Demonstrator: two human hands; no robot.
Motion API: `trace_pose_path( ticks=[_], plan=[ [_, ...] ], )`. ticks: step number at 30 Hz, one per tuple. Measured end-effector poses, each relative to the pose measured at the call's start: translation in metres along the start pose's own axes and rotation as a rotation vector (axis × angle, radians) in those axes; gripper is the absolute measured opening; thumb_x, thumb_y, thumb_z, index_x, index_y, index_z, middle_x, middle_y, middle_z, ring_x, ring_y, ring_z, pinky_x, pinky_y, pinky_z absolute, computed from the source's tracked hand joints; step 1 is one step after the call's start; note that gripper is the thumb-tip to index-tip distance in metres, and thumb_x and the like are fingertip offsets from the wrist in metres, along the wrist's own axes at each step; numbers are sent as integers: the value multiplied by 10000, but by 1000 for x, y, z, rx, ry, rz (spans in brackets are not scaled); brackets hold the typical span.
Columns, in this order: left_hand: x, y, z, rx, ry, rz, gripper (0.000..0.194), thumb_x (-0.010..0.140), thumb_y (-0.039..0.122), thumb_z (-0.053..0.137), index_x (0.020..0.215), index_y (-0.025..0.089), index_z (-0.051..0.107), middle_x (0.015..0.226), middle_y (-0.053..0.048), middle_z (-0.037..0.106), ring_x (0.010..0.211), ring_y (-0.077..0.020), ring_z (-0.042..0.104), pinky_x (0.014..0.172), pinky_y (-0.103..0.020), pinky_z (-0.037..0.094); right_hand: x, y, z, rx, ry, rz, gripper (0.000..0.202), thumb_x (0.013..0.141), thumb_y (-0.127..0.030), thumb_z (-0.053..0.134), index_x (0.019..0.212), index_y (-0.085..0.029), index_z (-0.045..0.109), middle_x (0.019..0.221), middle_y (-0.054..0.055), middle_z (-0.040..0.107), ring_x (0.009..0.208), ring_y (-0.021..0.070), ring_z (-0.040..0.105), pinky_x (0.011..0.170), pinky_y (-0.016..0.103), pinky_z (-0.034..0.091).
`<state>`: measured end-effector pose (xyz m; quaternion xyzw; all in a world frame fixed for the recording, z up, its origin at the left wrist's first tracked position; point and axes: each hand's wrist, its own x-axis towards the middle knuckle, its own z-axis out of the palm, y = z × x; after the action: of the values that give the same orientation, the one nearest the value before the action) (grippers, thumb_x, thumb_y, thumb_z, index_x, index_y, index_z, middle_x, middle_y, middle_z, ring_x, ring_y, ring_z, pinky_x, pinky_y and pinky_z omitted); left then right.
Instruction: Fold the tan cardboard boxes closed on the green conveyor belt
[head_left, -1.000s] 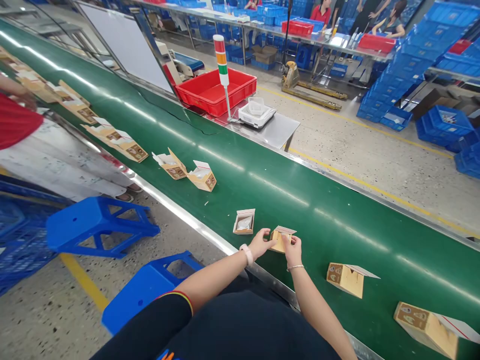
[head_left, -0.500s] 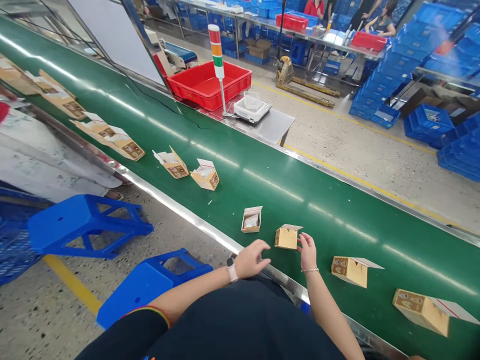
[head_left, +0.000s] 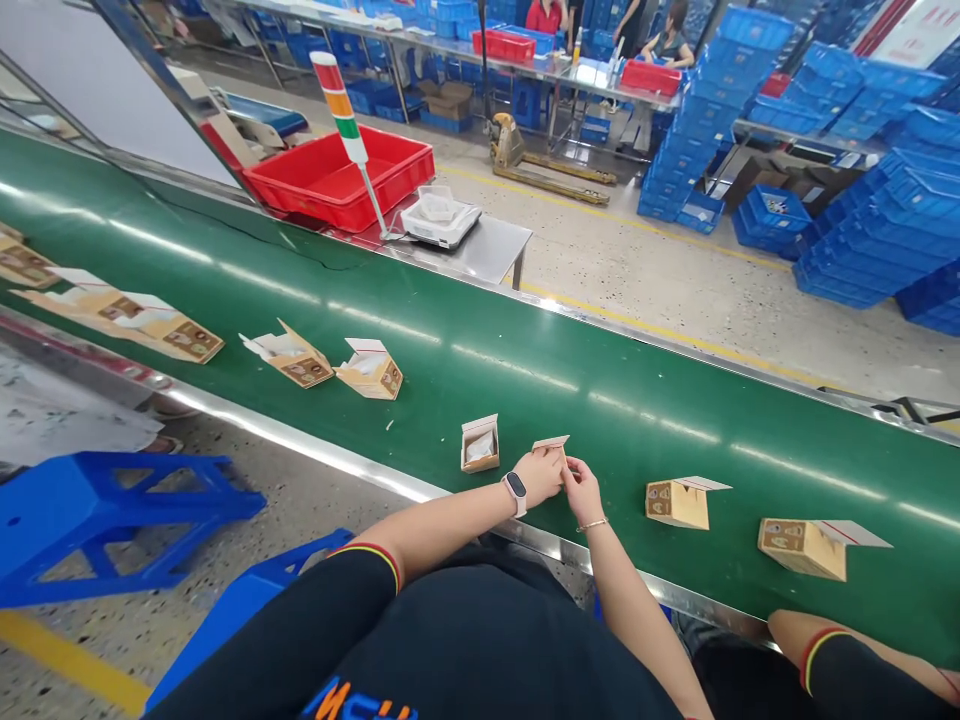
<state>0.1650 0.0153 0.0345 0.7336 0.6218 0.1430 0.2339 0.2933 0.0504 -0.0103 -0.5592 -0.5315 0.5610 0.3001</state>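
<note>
A small cardboard box (head_left: 552,443) stands on the green conveyor belt, its lid flap raised at the back. My left hand (head_left: 541,477) lies over its front and hides most of it, the fingers bent around the top. At the right side of the same box, my right hand (head_left: 580,488) has its thumb and fingers closed on the edge. Just left of my hands, an open box (head_left: 480,447) shows a white packet (head_left: 480,448) inside. To the right stands another box (head_left: 677,502) with its flap up, and beyond it a further box (head_left: 802,547).
More open boxes (head_left: 373,370) stand along the belt (head_left: 517,390) to the left. Across it are a red tray (head_left: 345,190), a signal light (head_left: 341,110) and a scale (head_left: 441,218). Blue stools (head_left: 120,520) stand at near left. Another person's arm (head_left: 847,650) is at lower right.
My left hand has moved right onto the box, and my right hand has closed in on its side. The view has shifted, and another person's arm now shows at lower right.
</note>
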Motion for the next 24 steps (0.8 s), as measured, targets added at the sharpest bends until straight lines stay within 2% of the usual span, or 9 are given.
trace_pose_path(
  ticks=[3,5,10,13,16,19,22,24],
  plan=[
    [4,7,4,31,-8,-11,226,783,243,606,966,124,660,1030,-200,611,1065,-364,499,829,-448,443,0,6,2,7,33,6,430,616,-555,621,842,-189,637,865,74,688,663,187,619,582,322,511],
    [6,11,7,45,2,-18,219,806,244,571,966,123,660,1019,-205,609,1067,-364,486,816,-450,439,-2,10,1,12,70,13,425,632,-550,602,849,-186,630,878,79,684,673,188,619,570,315,509],
    [-8,9,9,43,94,67,383,838,217,507,1220,201,534,1224,-142,552,1160,-300,449,882,-420,413,-14,20,-4,32,179,53,428,691,-555,531,900,-189,609,890,87,677,708,197,619,516,283,491],
    [-18,8,11,61,149,23,435,834,198,493,1269,208,491,1296,-149,510,1164,-322,444,870,-446,398,-22,22,-7,46,217,96,425,717,-567,499,901,-199,606,845,76,678,682,193,612,483,270,473],
    [-15,14,12,84,99,-67,430,830,241,513,1254,173,493,1233,-184,539,1071,-329,506,827,-439,407,-23,20,-11,59,212,124,451,702,-590,503,898,-200,616,827,68,678,678,195,609,480,268,463],
    [3,24,9,70,8,-124,486,799,285,578,1246,124,476,1119,-207,583,1004,-326,558,795,-413,429,-18,17,-16,46,193,119,454,658,-607,542,835,-199,633,742,51,662,625,190,585,458,263,429],
    [20,37,5,44,-37,-82,407,796,228,573,1175,91,513,1060,-208,609,1008,-325,574,786,-395,443,-11,12,-25,23,200,103,446,642,-609,558,791,-196,635,700,44,638,588,184,557,454,268,406],
    [18,43,5,35,-37,-29,326,798,201,563,1113,119,549,1053,-178,621,1021,-305,574,802,-376,444,-12,9,-33,9,221,89,446,646,-601,563,805,-190,629,737,58,634,624,195,559,490,289,425]
  ],
)
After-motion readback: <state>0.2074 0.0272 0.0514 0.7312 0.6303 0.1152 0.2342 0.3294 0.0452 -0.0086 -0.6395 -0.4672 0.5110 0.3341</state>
